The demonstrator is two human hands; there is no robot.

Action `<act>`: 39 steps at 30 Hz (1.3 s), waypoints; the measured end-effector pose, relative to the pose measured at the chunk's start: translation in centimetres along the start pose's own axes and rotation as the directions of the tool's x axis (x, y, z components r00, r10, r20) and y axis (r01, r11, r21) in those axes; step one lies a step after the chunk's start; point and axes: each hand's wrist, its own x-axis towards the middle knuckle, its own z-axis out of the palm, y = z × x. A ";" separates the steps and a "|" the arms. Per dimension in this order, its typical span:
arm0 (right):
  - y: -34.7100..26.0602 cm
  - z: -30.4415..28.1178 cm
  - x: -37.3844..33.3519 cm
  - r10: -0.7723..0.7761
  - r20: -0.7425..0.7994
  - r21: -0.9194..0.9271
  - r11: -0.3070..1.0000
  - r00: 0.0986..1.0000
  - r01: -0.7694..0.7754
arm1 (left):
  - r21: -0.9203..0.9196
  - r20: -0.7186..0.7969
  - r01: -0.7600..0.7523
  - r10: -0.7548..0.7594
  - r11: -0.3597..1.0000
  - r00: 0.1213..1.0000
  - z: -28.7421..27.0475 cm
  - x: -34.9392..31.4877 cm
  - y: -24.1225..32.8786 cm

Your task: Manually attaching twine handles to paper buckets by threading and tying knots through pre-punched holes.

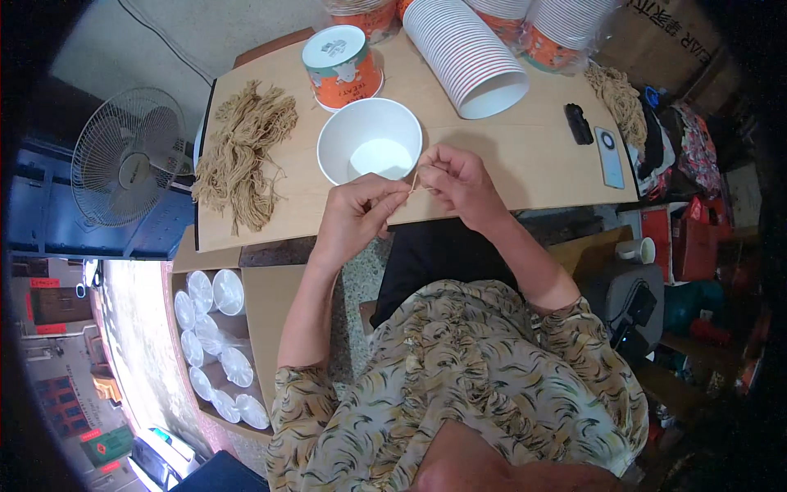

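Both hands meet above the near edge of the table, fingertips pinched. Between them runs a short piece of thin tan cord (414, 180). One end is in my left hand (354, 213), while my right hand (463, 184) grips it a little higher up. Whether it is knotted is too small to tell. Just beyond my hands stands a white paper tub (332, 148), its mouth facing up and nothing seen inside. Behind it an orange and green printed tub (348, 82) rests upside down. A loose heap of tan cords (246, 156) lies on the left.
A stack of nested white tubs (463, 53) lies tilted at the back of the table (525, 164). More wrapped stacks stand behind. A black object (578, 125), a phone (609, 156) and more cords (616, 102) are rightward. A fan (131, 160) and a carton (279, 320) flank the left.
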 end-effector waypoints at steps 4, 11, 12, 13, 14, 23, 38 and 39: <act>0.6 0.6 0.1 0.222 0.069 0.314 0.920 0.973 -0.233 | -0.060 -0.059 -0.040 0.036 0.997 0.998 0.8 -0.4 -1.1; 1.1 1.4 0.0 0.283 0.054 0.328 0.901 0.958 -0.284 | -0.055 -0.296 -0.126 0.104 0.991 0.950 2.4 -1.2 -1.5; 1.2 1.5 0.0 0.283 0.046 0.322 0.904 0.958 -0.282 | -0.090 -0.308 -0.134 0.100 0.987 0.946 2.4 -1.2 -1.7; 1.3 1.6 0.1 0.283 0.037 0.316 0.906 0.958 -0.280 | -0.090 -0.309 -0.133 0.099 0.987 0.946 2.5 -1.2 -1.8; 1.4 1.6 0.1 0.285 0.039 0.316 0.906 0.958 -0.282 | -0.012 -0.319 -0.163 0.151 0.987 0.936 2.5 -1.3 -1.9; 1.6 1.2 0.2 0.318 0.063 0.234 0.917 0.946 -0.324 | 0.280 -0.327 -0.290 0.374 0.915 0.868 2.3 -1.2 -2.6; 1.0 1.5 -1.2 -0.383 0.051 -0.479 0.801 0.922 0.359 | -0.499 -0.205 0.127 -0.259 0.857 0.944 0.8 -0.6 -2.4; 1.0 1.8 -1.3 -0.395 0.041 -0.507 0.783 0.918 0.360 | -0.511 -0.210 0.119 -0.258 0.851 0.943 1.0 -0.6 -2.4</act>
